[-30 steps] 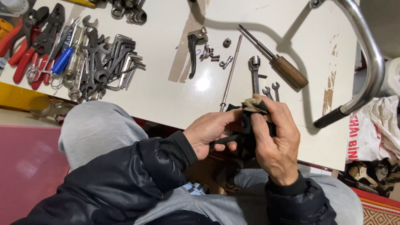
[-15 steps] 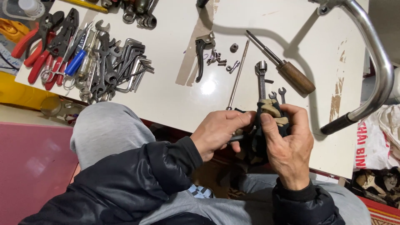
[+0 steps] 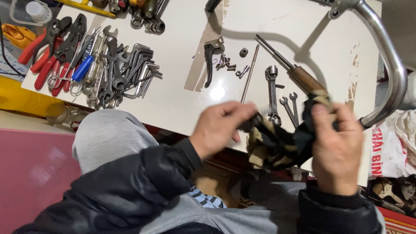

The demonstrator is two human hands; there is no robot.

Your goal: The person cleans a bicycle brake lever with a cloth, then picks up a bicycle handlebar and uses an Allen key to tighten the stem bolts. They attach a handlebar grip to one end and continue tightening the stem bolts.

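We sit at a flat white surface [image 3: 182,99] above a pink floor [image 3: 30,169], our grey-trousered knee [image 3: 108,136] against its near edge. A curved chrome handlebar tube [image 3: 390,65] arcs over the surface's right side. At the left lie red-handled pliers [image 3: 47,52] beside a heap of steel spanners and hex keys [image 3: 121,69]. In the middle rest a wooden-handled screwdriver [image 3: 299,73], a black lever [image 3: 211,58] and small bolts [image 3: 232,67]. Our left hand [image 3: 221,128] and right hand [image 3: 336,145] each close their grip on a dark camouflage-patterned cloth [image 3: 277,145], pinching it just over the near edge, hiding part of the small spanners [image 3: 288,104].
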